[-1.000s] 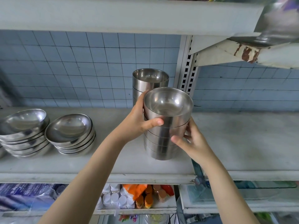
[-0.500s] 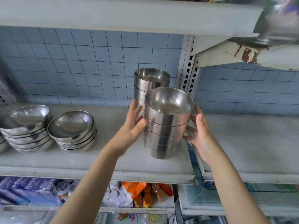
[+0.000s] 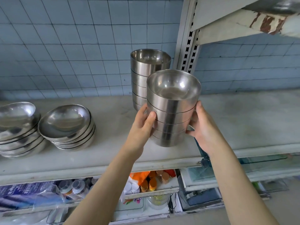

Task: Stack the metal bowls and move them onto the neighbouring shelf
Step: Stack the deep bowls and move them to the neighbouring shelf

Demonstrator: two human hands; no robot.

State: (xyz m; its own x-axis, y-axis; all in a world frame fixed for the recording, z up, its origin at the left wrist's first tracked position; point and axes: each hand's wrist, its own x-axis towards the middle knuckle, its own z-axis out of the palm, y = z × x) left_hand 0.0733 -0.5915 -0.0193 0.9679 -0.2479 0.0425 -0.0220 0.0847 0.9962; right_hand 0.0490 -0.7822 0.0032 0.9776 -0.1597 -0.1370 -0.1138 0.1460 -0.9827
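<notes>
Bowl stack, front: deep steel bowls nested one inside another, at least five rims countable, standing upright at the right end of the left shelf. I cannot tell whether its base rests on the board or is just clear of it.

The left hand clamps the stack's left side, thumb pressed on the front wall. The right hand clamps the right side, fingers curled behind it.

A second stack of the same deep bowls stands just behind, near the tiled wall, roughly five or six high.

The neighbouring shelf lies to the right, past the slotted post.

Two piles of shallow dishes sit well to the left: one of about four, one of about five, partly cut off.

Small jars stand on the shelf below.
</notes>
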